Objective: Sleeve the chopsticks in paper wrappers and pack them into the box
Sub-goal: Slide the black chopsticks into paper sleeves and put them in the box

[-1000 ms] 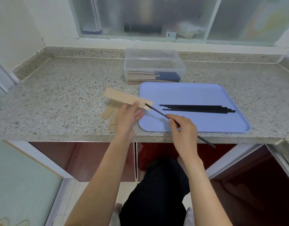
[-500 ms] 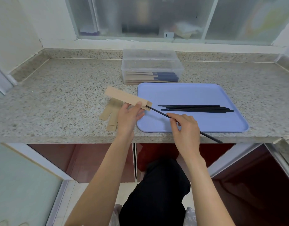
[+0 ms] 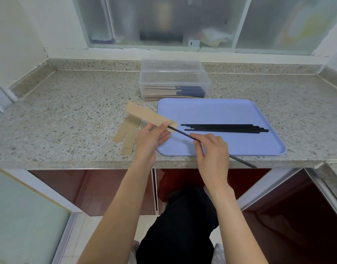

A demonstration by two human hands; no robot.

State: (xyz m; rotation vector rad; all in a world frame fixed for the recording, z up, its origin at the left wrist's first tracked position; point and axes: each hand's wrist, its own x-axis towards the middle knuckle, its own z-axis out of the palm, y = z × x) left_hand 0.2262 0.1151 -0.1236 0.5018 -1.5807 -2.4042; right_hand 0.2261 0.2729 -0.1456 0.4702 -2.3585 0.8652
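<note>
The left hand (image 3: 151, 137) pinches a brown paper wrapper (image 3: 150, 117) by its near end, thumb on top, and holds it slanted above the speckled stone worktop (image 3: 68, 119). The right hand (image 3: 211, 149) pinches one black chopstick (image 3: 182, 133) between thumb and fingertips. Its thin tip touches or sits just inside the wrapper's open mouth beside the left grip, and its thick end juts out behind the right hand, past the worktop's front edge. Just beyond the right grip, several loose black chopsticks (image 3: 224, 128) lie side by side on a light blue tray (image 3: 211, 111). To the left of the left grip, spare paper wrappers (image 3: 127, 132) lie flat on the worktop. Farther off, behind the tray, a clear plastic box (image 3: 174, 80) holds already sleeved chopsticks (image 3: 175, 91), dark ends showing.
</note>
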